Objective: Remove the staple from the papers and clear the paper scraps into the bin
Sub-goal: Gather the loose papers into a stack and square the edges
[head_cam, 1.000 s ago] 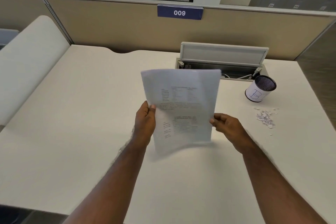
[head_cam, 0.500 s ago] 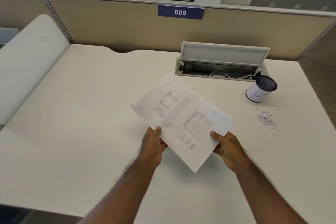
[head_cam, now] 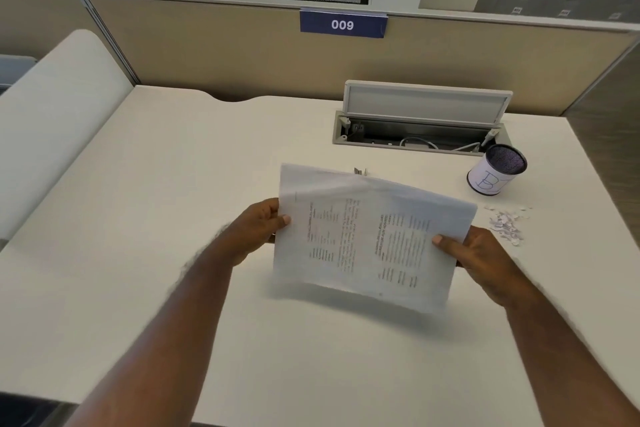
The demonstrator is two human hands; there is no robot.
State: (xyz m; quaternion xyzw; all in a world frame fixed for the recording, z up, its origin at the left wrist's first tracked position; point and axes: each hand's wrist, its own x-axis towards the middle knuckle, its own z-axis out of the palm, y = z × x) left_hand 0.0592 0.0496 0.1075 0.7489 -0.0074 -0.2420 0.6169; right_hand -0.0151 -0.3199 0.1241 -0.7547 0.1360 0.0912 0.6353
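Both hands hold a printed stack of papers above the desk, turned sideways so the text runs vertically. My left hand grips its left edge, thumb on top. My right hand grips its right edge. A small metal tool, perhaps a staple remover, peeks out on the desk just behind the papers' top edge. The staple itself cannot be made out. A pile of white paper scraps lies on the desk right of the papers. The small mesh bin with a white label stands behind the scraps.
The white desk ends at a beige partition with a "009" sign. An open cable tray with its lid raised sits at the back, left of the bin. A pale cushioned seat borders the desk's left side.
The papers were upright, then tilted flat and diagonal, and are now turned sideways and lifted. Both hands shifted grip to the short edges. The metal tool has come into view behind them.
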